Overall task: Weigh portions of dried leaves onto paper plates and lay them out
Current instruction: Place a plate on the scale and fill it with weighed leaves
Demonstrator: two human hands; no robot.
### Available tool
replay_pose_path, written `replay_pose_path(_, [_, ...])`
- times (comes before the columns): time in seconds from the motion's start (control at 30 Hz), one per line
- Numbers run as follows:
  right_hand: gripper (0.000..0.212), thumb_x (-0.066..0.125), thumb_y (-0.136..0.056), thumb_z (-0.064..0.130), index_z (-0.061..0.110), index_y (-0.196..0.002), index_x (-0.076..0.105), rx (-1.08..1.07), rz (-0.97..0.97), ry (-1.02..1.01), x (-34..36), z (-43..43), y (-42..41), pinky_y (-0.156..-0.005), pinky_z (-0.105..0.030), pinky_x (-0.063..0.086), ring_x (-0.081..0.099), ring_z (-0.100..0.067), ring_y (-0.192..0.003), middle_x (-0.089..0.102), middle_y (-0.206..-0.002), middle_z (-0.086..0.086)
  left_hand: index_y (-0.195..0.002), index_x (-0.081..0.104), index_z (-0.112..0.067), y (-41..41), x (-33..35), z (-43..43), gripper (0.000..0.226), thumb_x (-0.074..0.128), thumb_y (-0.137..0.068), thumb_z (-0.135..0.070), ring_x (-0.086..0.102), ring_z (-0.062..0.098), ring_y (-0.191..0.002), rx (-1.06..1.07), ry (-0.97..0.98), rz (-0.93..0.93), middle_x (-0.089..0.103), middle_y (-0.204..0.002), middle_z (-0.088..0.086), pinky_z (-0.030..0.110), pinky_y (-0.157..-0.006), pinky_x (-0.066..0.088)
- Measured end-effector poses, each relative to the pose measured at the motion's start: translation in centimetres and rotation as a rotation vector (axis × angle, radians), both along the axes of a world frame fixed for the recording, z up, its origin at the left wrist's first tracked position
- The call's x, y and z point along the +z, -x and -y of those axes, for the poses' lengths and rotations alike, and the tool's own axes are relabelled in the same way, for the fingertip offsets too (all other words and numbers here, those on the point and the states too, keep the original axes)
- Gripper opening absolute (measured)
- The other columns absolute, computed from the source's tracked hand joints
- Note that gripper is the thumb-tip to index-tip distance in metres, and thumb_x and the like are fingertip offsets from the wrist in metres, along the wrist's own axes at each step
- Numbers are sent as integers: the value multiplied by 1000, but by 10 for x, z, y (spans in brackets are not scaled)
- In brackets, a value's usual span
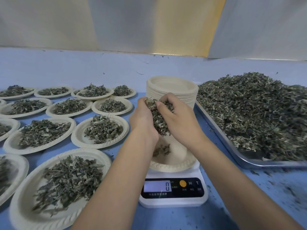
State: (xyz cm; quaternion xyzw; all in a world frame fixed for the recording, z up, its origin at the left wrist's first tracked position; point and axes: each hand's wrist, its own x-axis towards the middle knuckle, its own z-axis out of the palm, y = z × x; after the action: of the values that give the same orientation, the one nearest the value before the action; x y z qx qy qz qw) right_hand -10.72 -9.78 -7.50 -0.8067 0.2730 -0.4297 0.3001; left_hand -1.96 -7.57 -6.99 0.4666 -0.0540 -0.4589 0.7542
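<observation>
Forearms point(132, 188), left hand point(142, 118) and right hand point(181, 122), grip clamped round dried leaves point(157, 117), above plate point(174, 166) on scale point(172, 203)

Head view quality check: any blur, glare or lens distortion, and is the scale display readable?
Head view: soft, even light, no hard shadows; wide-angle bowing stretches the leaf-filled beige paper plates at the left edge. Head view: the heap of dried green leaves blurs toward the right edge; the white digital kitchen scale shows no glare, display reads 0.

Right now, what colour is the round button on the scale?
The button is orange, clearest in the head view.
</observation>
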Motion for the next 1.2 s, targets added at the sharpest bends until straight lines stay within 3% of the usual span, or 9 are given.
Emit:
replay_pose_path(0.23, [15, 51, -94, 20, 13, -82, 56, -70, 1, 3, 1, 11, 5, -47, -16, 30, 38, -3, -46, 44, -52, 8, -122, 62, -14, -10, 3, -2, 45, 46, -91, -42, 66, 25, -102, -101, 28, -1, 66, -118, 5, 37, -85, 54])
replay_pose_path(0.33, [15, 49, -95, 20, 11, -86, 58, -98, -68, -12, -1, 19, 10, -43, -15, 29, 37, -3, -41, 44, -53, 8, -86, 58, -15, -13, 6, -6, 32, 45, -92, -44, 59, 14, -43, -45, 25, -24, 63, -72, 0, 17, -42, 44])
replay_pose_path(0.4, [17, 49, -95, 22, 11, -87, 58, -108, -129, -13, -3, 23, 12, -41, -15, 29, 37, -2, -40, 45, -56, 7, -73, 48, -17, -14, 8, -9, 33, 45, -93, -43, 42, 12, -24, -6, 27, -18, 49, -53, -2, 10, -35, 33])
replay_pose_path(0.63, [41, 43, -97, 43, 11, -73, 51, -45, -354, -95, 0, 18, 12, -47, -19, 27, 46, -13, -59, 49, -62, 0, -74, 48, -15, -18, 18, -15, 38, 38, -96, -44, 44, 11, -23, -20, 84, -6, 48, -34, -2, 12, -35, 37])
replay_pose_path(0.73, [42, 40, -98, 35, -1, -79, 51, 17, -405, -172, 4, 15, 12, -58, -31, 28, 47, -21, -69, 54, -74, -16, -72, 48, -15, -18, 20, -17, 38, 39, -96, -43, 44, 10, -23, -4, 86, -5, 50, -34, -3, 11, -34, 37])
replay_pose_path(0.83, [31, 44, -94, 21, 7, -66, 38, 47, -446, -204, 6, 14, 15, -54, -33, 20, 30, -12, -53, 33, -55, 1, -71, 48, -15, -16, 21, -20, 39, 39, -96, -43, 45, 9, -23, -10, 104, -23, 50, -34, -3, 11, -33, 36])
replay_pose_path(1.0, [16, 63, -88, 32, 25, -88, 77, 59, -420, -175, 3, 18, 16, -66, -23, 49, 63, -9, -71, 73, -84, -2, -69, 46, -15, -15, 21, -21, 40, 38, -97, -42, 43, 9, -22, -20, 118, -15, 49, -33, -3, 10, -33, 35])
replay_pose_path(1.13, [40, 64, -87, 39, 3, -71, 70, 55, -338, -167, 2, 17, 16, -46, -22, 28, 34, -13, -42, 42, -49, -4, -72, 48, -15, -14, 21, -21, 38, 39, -96, -44, 46, 9, -24, -12, 89, -2, 51, -34, -3, 11, -35, 37])
replay_pose_path(1.2, [46, 59, -90, 42, 6, -61, 65, 28, -304, -214, 3, 18, 17, -52, -26, 36, 46, -17, -47, 52, -52, -6, -73, 49, -15, -15, 21, -21, 39, 38, -96, -45, 47, 9, -24, -8, 81, -3, 52, -35, -3, 11, -35, 37])
